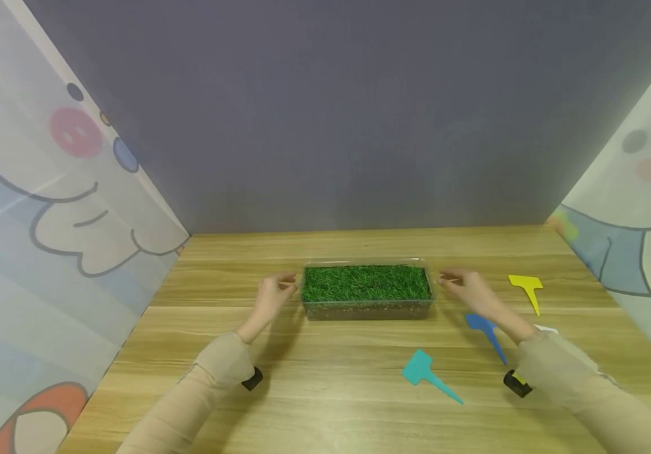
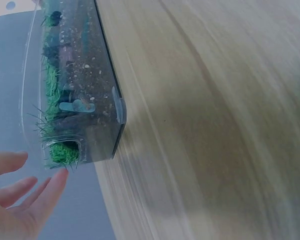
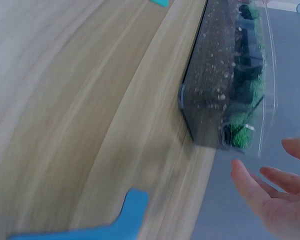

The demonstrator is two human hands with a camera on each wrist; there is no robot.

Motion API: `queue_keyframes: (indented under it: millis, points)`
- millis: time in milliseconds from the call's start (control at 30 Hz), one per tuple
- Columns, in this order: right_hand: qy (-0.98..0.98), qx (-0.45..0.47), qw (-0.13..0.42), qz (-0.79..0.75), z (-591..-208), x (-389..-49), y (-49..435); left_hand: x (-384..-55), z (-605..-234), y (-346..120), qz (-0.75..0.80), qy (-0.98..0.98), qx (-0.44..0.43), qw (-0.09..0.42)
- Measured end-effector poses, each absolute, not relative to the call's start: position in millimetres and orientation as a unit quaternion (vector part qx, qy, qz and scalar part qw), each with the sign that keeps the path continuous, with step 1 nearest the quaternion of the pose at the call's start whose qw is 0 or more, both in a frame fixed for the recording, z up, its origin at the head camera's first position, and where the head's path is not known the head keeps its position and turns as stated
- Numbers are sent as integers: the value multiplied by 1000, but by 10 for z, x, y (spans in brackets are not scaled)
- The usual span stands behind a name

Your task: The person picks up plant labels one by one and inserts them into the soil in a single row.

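Note:
A clear plastic box (image 1: 367,309) filled with brown soil and topped with green artificial grass (image 1: 366,282) stands on the wooden table. Just off its left end is my left hand (image 1: 275,291), thumb and fingers apart and nothing between them. My right hand (image 1: 469,290) is held the same way off the right end, a small gap from the wall. In the left wrist view, the fingertips (image 2: 60,176) come close to the grass at the box's end opening. The right wrist view shows fingertips (image 3: 238,169) just short of the box (image 3: 205,120).
T-shaped plant labels lie at the right: a yellow one (image 1: 529,289), a blue one (image 1: 485,329) under the right forearm, a teal one (image 1: 423,372) nearer the front, and a white one (image 1: 546,329) partly hidden by the sleeve. A grey panel (image 1: 359,126) rises behind the table.

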State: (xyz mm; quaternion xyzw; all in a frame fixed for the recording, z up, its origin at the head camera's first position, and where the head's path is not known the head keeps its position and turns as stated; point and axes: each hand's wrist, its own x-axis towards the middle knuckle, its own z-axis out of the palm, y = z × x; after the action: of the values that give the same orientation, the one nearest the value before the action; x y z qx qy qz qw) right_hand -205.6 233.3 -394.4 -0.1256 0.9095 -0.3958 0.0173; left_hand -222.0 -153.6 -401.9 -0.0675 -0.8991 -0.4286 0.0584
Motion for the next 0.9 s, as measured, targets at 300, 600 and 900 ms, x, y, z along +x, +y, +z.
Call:
queue_keyframes:
  millis: [300, 600, 900]
  points:
    - [855, -90, 90, -503, -3904, -2042, 2214, -2258, -4057, -1491, -498, -866, -40, 15]
    - [832, -53, 110, -541, -3908, -2029, 2163, -2285, -4062, -1470, -546, -837, -2, -22]
    - [828, -42, 112, -548, -3926, -2039, 2157, -2323, -4054, -1476, -567, -822, 10, -50]
